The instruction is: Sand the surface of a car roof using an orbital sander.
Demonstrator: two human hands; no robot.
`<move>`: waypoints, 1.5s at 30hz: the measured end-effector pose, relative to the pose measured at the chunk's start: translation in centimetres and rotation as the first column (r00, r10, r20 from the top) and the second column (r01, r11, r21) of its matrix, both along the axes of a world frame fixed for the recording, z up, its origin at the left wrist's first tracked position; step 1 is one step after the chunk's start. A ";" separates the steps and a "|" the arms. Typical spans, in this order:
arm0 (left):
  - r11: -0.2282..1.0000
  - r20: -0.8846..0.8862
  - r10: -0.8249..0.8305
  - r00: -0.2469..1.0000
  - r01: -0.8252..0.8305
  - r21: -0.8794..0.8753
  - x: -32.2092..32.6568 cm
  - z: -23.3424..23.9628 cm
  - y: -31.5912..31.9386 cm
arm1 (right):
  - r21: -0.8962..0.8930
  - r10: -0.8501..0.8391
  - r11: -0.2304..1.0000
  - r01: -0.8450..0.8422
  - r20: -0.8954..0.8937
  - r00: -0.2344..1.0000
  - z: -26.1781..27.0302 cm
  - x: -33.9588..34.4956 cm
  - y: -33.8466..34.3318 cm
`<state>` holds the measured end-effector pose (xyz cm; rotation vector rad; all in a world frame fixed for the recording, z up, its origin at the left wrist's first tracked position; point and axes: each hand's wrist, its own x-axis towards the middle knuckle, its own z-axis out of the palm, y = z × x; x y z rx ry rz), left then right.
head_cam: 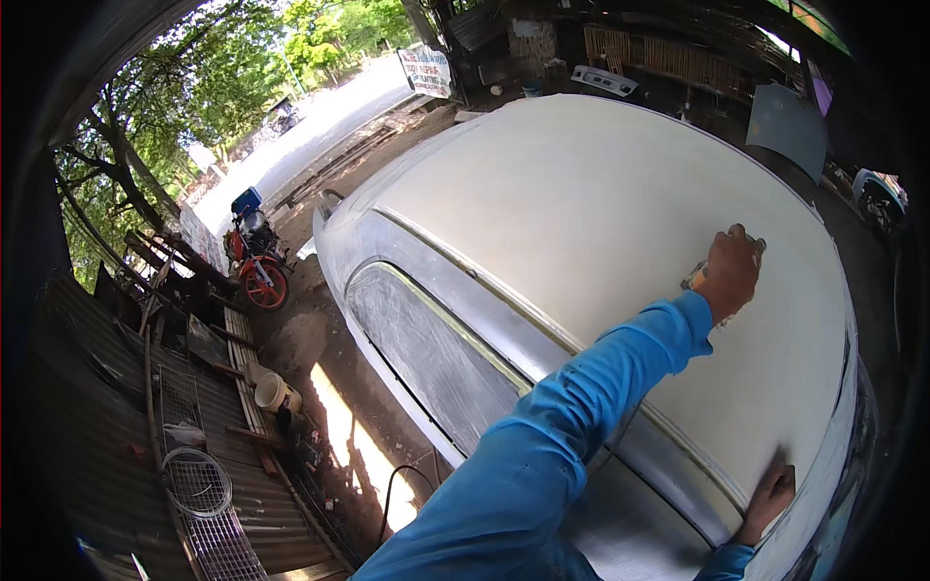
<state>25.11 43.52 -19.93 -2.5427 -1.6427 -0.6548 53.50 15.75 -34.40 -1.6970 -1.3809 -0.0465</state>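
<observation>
A car roof (567, 196) coated in dull off-white spreads out before me. My left hand (730, 269), at the end of a blue sleeve, presses down on it with curled fingers. Under the palm is a sanding pad or folded sandpaper (695, 277); only its worn edges stick out. Lower right, my right hand (774, 497) rests at the roof's near edge, its fingers partly turned from view, and nothing held shows there. Along the car's side run a bare grey roof rail (472, 290) and a side window (429, 356) with a dusty, scuffed grey surface.
Left of the car, a red motorcycle (263, 272) is parked by the road. A white bucket (275, 392) and a round wire grille (196, 481) lie near corrugated sheeting (94, 407). Beyond the roof are a bumper (603, 80), a grey body panel (788, 131) and a sign (429, 70) bearing writing.
</observation>
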 end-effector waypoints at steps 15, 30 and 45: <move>0.894 -0.083 0.447 0.891 -0.445 0.046 -33.4 0.5 2.3 | -0.022 -0.105 0.994 0.104 -0.017 0.994 3.6 -3.9 1.0; 0.995 -0.074 -0.079 0.994 0.083 0.053 0.1 1.1 -5.8 | -0.060 -0.197 0.979 0.196 -0.009 0.980 4.8 -4.4 -0.2; 0.975 -0.132 -0.223 0.966 0.223 -0.010 5.4 1.3 -9.1 | -0.055 -0.204 0.978 0.201 -0.045 0.978 4.2 -3.3 -0.3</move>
